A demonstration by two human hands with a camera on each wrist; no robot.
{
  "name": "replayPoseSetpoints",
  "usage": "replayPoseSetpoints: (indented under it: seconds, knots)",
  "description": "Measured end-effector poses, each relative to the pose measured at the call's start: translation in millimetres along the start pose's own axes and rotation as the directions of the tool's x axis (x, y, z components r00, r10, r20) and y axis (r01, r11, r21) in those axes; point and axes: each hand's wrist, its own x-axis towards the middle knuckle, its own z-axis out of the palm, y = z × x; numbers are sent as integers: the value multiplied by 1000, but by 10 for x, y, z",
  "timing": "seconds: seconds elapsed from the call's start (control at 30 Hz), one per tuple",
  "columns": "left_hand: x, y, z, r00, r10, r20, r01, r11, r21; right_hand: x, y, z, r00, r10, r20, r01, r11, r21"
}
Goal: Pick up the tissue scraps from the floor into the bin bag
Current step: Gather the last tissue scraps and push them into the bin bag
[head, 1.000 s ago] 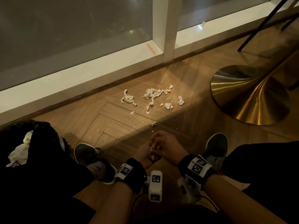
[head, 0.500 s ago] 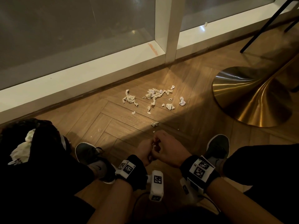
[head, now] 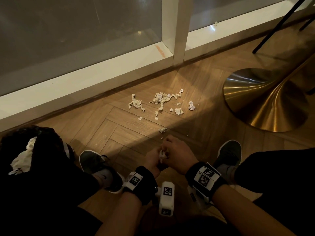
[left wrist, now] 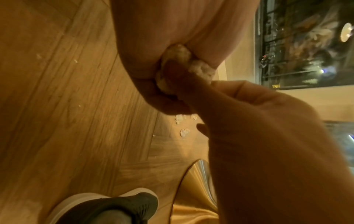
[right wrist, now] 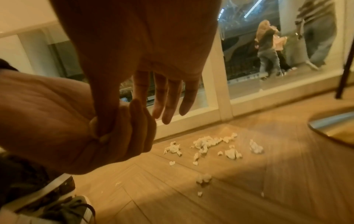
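Observation:
Several white tissue scraps [head: 162, 99] [right wrist: 206, 142] lie on the wooden floor near the window; one small scrap [head: 162, 129] [right wrist: 204, 178] lies just ahead of my hands. My left hand [head: 152, 161] [left wrist: 153, 60] curls round a tissue wad [head: 162, 155] [left wrist: 180, 56]. My right hand [head: 177, 155] [right wrist: 153, 98] sits against it, its thumb pushed into the wad and its other fingers hanging straight. The black bin bag [head: 42, 150] stands at the far left with white tissue [head: 23, 159] showing in its mouth.
A gold table base [head: 265, 103] stands on the right, with a black chair leg [head: 276, 26] behind it. The white window frame [head: 177, 31] and sill run along the back. My shoes [head: 100, 167] [head: 228, 155] flank my hands.
Both hands stay pressed together in the same spot, working the wad. The floor scraps have not moved.

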Motion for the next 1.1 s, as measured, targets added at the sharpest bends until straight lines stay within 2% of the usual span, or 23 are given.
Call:
replayPoseSetpoints:
  seconds: [0.13,0.27,0.4,0.5,0.63,0.77,0.87,0.93,1.03,1.1]
  knots:
    - [-20,-1,113,998,47,-52,-52,993,-106,25,36,2,999,38,-2,-37,999,18]
    - [-19,-31,138,984,145,-106,-143,989,22,23,-36,-3,997,-69,-33,68,997,-48]
    - [-47,-84,75,970,192,-151,-179,979,98,-27,-87,28,996,-81,-44,80,996,-40]
    - [-5,-84,19,978,160,-134,-148,984,97,-72,-113,64,991,-125,-50,123,992,-38]
    - [35,5,-88,985,110,-130,-99,991,91,-63,-92,-7,983,-179,47,178,984,10]
    - [73,46,-90,990,68,-126,-62,997,51,-54,-81,-26,981,-186,57,177,975,137]
    - [15,46,-93,997,24,-71,-18,996,89,-54,-65,7,984,-177,9,172,969,176]
    - [-69,80,-99,998,66,13,-68,972,227,-56,-53,3,996,-84,-29,89,963,256]
    - [-158,141,-58,970,135,201,-220,842,493,-17,-2,-57,997,76,-34,-63,955,288]
    - [-178,128,-13,950,100,297,-268,749,607,6,65,-102,989,125,73,-140,956,258]
